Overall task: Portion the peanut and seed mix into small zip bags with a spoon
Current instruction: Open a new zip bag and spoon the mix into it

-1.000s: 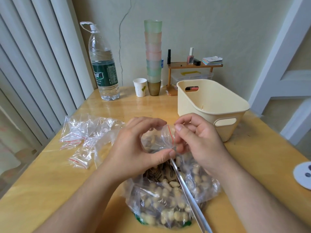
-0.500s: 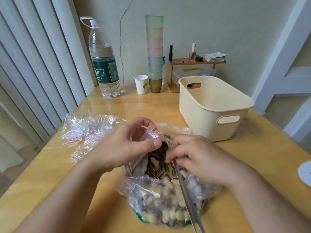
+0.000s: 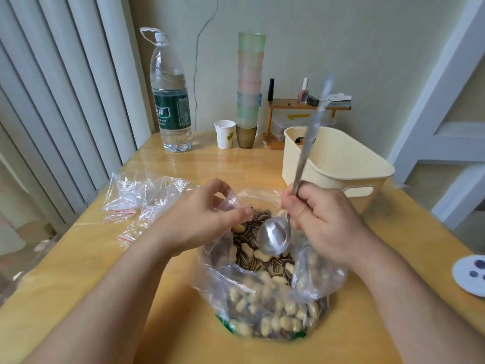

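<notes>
Below both hands: large clear bag (image 3: 265, 308) of peanut and seed mix (image 3: 262, 261) sits on the wooden table (image 3: 78, 271), its mouth open upward; peanuts and striped seeds show through the plastic.
Left hand (image 3: 199, 227): fingers curled, thumb and fingertips pinching a small zip bag (image 3: 231, 203) at the big bag's left rim, just over the mix; whether the small bag's mouth is open cannot be told.
Right hand (image 3: 322, 222): fist curled round the lower handle of a metal spoon (image 3: 275, 237), held above the big bag's right side.
Spoon: bowl tilted down, between the two hands, just above the mix; it looks empty; the handle rises steeply up and away, its top blurred.
Left of the left hand: loose heap of empty zip bags (image 3: 141, 198) with red seal strips, lying flat on the table, apart from the big bag.
Beyond the right hand: cream plastic basket (image 3: 338, 166) with a cut-out handle, near the hand but not touching it.
Far right of the right hand: white round object (image 3: 469, 274) with dark spots at the table edge.
Far beyond the left hand: big water bottle (image 3: 170, 101) with green label, a white paper cup (image 3: 224, 134), and a tall stack of pastel cups (image 3: 249, 85) against the wall.
Far beyond the right hand: small wooden shelf (image 3: 294, 106) carrying small bottles and a stack of cards, behind the basket.
</notes>
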A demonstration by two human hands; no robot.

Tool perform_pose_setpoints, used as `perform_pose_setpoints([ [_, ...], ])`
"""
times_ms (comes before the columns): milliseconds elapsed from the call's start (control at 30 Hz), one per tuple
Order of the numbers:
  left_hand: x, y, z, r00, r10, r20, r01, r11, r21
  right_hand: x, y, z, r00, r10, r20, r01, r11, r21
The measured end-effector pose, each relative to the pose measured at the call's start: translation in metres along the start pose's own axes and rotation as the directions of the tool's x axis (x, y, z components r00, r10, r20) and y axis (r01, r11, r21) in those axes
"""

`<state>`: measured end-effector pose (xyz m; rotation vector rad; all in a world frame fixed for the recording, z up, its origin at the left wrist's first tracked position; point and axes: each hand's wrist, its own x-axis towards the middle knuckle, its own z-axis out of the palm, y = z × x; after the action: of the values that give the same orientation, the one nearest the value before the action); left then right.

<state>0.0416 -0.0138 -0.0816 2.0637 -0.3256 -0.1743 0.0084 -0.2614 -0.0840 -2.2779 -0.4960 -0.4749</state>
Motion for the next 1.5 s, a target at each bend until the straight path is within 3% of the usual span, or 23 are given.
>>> perform_pose_setpoints([
  [200, -0.002, -0.002, -0.002, 0.994, -0.087, -0.066, 0.099, 0.976, 0.194, 0.001, -0.008, 0.013, 0.971, 0.113, 0.212, -0.109, 0.994, -0.030],
  [433, -0.002, 0.002, 0.013, 0.992, -0.102, -0.070, 0.122, 0.914, 0.388, -0.006, -0.005, 0.036, 0.903, 0.289, 0.317, -0.380, 0.882, 0.277],
  [500, -0.002, 0.005, 0.014, 0.990, -0.120, -0.067, 0.135, 0.944, 0.300, -0.007, -0.005, 0.040, 0.899, 0.312, 0.308, -0.404, 0.862, 0.305],
  [567, -0.001, 0.006, 0.015, 0.985, -0.162, -0.051, 0.167, 0.980, 0.106, -0.007, -0.004, 0.041, 0.899, 0.334, 0.284, -0.415, 0.858, 0.304],
  [700, -0.002, 0.009, 0.023, 0.985, -0.171, -0.010, 0.168, 0.977, -0.129, -0.008, 0.001, 0.034, 0.913, 0.344, 0.220, -0.398, 0.871, 0.289],
  [1000, -0.005, 0.006, -0.001, 0.983, -0.142, -0.116, 0.156, 0.980, 0.125, -0.011, 0.011, 0.024, 0.941, 0.320, 0.107, -0.336, 0.922, 0.192],
  [1333, -0.005, 0.014, 0.028, 0.991, -0.116, 0.072, 0.130, 0.964, -0.233, -0.009, 0.005, 0.033, 0.941, 0.310, 0.135, -0.332, 0.925, 0.185],
  [1500, -0.003, 0.011, 0.015, 0.985, -0.134, -0.105, 0.147, 0.980, 0.131, -0.009, 0.012, 0.027, 0.950, 0.309, 0.049, -0.312, 0.937, 0.157],
])
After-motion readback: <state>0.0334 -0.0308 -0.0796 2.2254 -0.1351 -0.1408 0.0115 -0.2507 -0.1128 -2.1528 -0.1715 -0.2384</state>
